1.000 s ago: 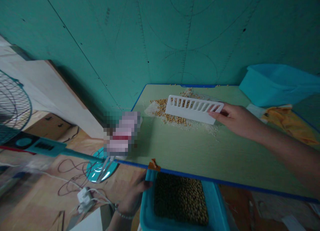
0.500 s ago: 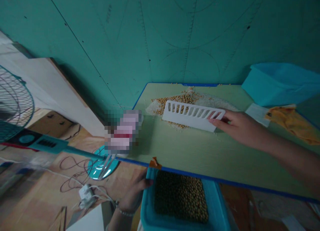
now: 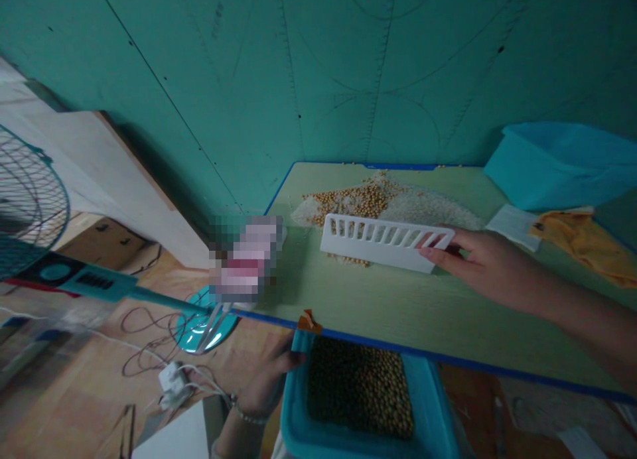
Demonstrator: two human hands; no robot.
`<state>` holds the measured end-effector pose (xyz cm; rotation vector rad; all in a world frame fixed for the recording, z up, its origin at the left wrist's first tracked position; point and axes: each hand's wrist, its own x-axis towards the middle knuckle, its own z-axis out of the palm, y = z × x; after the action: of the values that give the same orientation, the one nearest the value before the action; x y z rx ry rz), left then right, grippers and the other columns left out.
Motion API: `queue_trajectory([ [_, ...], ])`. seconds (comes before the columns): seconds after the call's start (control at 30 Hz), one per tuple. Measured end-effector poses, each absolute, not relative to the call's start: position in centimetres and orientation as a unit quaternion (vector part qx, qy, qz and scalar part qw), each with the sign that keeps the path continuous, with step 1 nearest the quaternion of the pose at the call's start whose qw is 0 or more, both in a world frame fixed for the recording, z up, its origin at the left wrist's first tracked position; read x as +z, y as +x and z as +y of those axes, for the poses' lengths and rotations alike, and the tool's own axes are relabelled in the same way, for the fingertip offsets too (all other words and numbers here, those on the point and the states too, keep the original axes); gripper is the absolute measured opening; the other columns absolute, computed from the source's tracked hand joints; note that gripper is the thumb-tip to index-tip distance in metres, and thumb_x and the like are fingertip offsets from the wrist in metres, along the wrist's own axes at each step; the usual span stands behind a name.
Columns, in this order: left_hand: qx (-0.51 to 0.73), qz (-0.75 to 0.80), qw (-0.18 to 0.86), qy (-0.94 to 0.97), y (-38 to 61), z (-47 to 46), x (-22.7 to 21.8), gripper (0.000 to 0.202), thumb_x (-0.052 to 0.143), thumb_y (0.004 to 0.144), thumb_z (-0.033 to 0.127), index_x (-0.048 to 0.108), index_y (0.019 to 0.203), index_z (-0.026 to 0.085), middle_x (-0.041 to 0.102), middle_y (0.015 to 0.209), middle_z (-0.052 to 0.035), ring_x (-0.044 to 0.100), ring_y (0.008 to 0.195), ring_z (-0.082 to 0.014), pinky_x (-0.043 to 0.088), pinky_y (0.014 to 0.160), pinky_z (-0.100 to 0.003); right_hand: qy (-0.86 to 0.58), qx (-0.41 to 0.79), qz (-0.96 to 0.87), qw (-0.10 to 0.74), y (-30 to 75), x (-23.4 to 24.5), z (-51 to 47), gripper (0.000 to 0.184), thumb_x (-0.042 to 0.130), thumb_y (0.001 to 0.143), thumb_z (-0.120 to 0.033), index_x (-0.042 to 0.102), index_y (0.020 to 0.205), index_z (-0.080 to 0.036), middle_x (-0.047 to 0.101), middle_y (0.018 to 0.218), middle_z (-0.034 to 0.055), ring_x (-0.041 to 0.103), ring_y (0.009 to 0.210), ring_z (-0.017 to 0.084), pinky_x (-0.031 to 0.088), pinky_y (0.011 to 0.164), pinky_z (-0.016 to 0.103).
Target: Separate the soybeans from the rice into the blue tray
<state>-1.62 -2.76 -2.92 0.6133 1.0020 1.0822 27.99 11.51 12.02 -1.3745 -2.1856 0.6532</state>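
Observation:
My right hand (image 3: 480,263) grips the right end of a white slotted plastic scraper (image 3: 383,242) standing on edge on the green table (image 3: 378,306). A few soybeans lie under the scraper's near edge. Behind it sits a pile of soybeans (image 3: 355,199) beside a patch of white rice (image 3: 428,208). My left hand (image 3: 266,383) is below the table's front edge, fingers curled on the left rim of a blue tub (image 3: 435,416) that holds soybeans (image 3: 358,396).
A blue bin (image 3: 557,164) and a yellow cloth (image 3: 582,243) lie at the table's right, with a white paper (image 3: 512,225) near them. A blurred pink object (image 3: 246,260) sits at the table's left corner. A standing fan (image 3: 30,207) and cables (image 3: 169,379) are on the floor.
The scraper in my right hand has slid toward the table's front edge, dragging a few beans and leaving most of the soybeans and rice behind it. My left hand has stayed on the tub.

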Motion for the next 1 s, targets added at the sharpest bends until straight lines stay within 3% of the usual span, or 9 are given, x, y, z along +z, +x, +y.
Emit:
queue_trajectory([
  [0.43, 0.516, 0.471, 0.665, 0.264, -1.6, -2.7, -2.8, 0.046, 0.068, 0.062, 0.016, 0.077, 0.107, 0.021, 0.074, 0.125, -0.0059, 0.040, 0.142, -0.0396, 0.021, 0.121, -0.055, -0.496, 0.251, -0.800, 0.227, 27.9, 11.7, 10.1, 0.029, 0.049, 0.084, -0.042, 0.071, 0.086, -0.024, 0.079, 0.083, 0.0066, 0.073, 0.069, 0.028, 0.058, 0.058, 0.041],
  [0.63, 0.481, 0.454, 0.702, 0.265, -1.5, -2.6, -2.6, 0.044, 0.069, 0.063, 0.022, 0.078, 0.106, 0.022, 0.075, 0.124, -0.0061, 0.044, 0.140, -0.0383, 0.021, 0.121, -0.051, -0.482, 0.252, -0.812, 0.211, 28.2, 11.4, 8.6, 0.033, 0.049, 0.089, -0.042, 0.075, 0.093, -0.022, 0.079, 0.089, 0.0086, 0.074, 0.079, 0.030, 0.060, 0.066, 0.041],
  [0.8, 0.469, 0.440, 0.725, 0.245, -1.3, -2.7, -2.2, 0.046, 0.068, 0.064, 0.022, 0.077, 0.110, 0.022, 0.076, 0.122, -0.0059, 0.048, 0.136, -0.0401, 0.024, 0.119, -0.055, -0.506, 0.230, -0.802, 0.219, 28.7, 11.7, 8.3, 0.034, 0.048, 0.087, -0.041, 0.075, 0.095, -0.021, 0.079, 0.091, 0.0100, 0.075, 0.081, 0.030, 0.061, 0.067, 0.041],
  [1.0, 0.484, 0.461, 0.698, 0.258, -1.4, -2.8, -2.4, 0.036, 0.068, 0.064, 0.021, 0.081, 0.097, 0.024, 0.076, 0.124, -0.0022, 0.042, 0.141, -0.0378, 0.018, 0.122, -0.052, -0.512, 0.236, -0.798, 0.215, 28.5, 11.9, 9.0, 0.034, 0.047, 0.087, -0.040, 0.073, 0.089, -0.018, 0.079, 0.087, 0.0122, 0.074, 0.074, 0.030, 0.060, 0.061, 0.041],
])
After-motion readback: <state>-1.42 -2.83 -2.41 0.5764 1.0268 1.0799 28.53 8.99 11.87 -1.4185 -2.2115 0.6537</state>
